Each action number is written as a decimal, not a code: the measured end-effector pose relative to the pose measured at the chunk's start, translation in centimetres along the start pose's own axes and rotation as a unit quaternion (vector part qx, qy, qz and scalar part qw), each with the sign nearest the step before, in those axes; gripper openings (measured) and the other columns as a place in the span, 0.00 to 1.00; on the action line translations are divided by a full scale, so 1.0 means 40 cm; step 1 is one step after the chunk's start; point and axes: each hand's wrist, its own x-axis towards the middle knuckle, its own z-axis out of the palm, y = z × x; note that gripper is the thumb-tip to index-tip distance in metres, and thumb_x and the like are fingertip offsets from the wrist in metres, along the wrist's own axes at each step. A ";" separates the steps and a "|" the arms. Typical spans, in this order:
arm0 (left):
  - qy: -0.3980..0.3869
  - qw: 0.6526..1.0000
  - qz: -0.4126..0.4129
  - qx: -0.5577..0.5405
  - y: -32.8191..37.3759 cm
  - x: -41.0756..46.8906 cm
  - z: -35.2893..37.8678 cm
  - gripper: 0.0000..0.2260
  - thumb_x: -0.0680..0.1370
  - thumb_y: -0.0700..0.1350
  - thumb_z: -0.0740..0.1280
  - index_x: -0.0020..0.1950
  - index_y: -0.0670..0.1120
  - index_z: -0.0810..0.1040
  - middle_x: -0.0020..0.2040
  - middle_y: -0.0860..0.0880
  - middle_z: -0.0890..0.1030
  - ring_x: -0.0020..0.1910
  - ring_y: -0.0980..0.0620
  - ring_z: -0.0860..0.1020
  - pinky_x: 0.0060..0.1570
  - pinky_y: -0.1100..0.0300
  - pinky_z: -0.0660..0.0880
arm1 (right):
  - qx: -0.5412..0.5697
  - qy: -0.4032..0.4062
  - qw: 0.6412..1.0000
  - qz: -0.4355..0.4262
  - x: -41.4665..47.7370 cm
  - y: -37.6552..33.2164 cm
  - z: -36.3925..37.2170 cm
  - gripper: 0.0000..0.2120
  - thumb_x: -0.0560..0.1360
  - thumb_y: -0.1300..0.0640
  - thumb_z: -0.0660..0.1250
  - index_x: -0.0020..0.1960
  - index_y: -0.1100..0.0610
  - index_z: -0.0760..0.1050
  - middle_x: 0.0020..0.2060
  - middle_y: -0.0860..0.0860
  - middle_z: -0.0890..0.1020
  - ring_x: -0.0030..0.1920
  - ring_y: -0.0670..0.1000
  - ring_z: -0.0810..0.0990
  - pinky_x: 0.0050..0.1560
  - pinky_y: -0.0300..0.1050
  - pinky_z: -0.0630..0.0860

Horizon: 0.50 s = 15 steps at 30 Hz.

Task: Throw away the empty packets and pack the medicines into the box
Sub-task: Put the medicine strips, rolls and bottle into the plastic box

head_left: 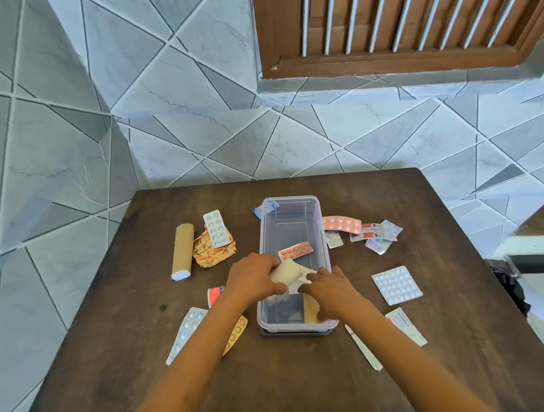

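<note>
Left hand grips bandage roll over near end of box. Right hand touches white packet; grip cannot be told. Risk: roll unwinds, buries 1 pink strip.

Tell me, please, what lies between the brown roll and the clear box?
In the head view, a crumpled orange foil packet with a white blister strip partly on it.
</note>
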 end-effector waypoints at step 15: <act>0.010 0.999 -0.028 0.037 0.032 0.018 0.023 0.25 0.74 0.53 0.65 0.69 0.50 0.64 0.64 0.43 0.70 0.57 0.42 0.77 0.52 0.53 0.76 | 0.005 0.090 0.996 -0.012 0.001 0.009 -0.035 0.17 0.74 0.49 0.64 0.55 0.61 0.75 0.52 0.59 0.81 0.55 0.58 0.75 0.58 0.49 0.68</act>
